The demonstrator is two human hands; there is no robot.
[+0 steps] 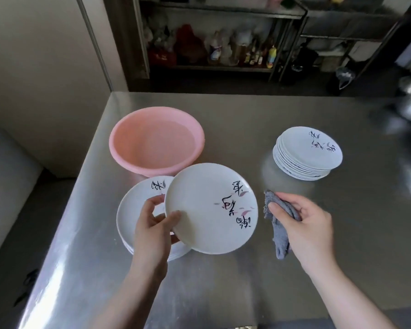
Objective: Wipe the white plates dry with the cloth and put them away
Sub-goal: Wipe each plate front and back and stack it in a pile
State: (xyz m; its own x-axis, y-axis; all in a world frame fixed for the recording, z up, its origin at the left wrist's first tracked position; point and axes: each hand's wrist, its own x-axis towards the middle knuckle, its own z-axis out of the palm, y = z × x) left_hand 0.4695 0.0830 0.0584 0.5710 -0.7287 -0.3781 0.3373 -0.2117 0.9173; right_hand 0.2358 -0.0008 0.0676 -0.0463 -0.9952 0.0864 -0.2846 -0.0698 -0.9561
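I have the left hand (156, 224) gripping a white plate (211, 208) by its lower-left rim, thumb on the face, holding it tilted just above the near stack (138, 205) at lower centre-left of the frame. My right hand (304, 224) is closed around the grey cloth (279, 224), just right of the plate and not touching it. Toward the upper right sits a second stack (306, 155) on the steel table (247, 115); I judge those the dried ones, though I cannot confirm it. The pink basin (157, 143) stands behind the near stack, at centre-left. By my reading the job is partway: this plate awaits wiping, several remain beneath it, and putting away is still ahead.
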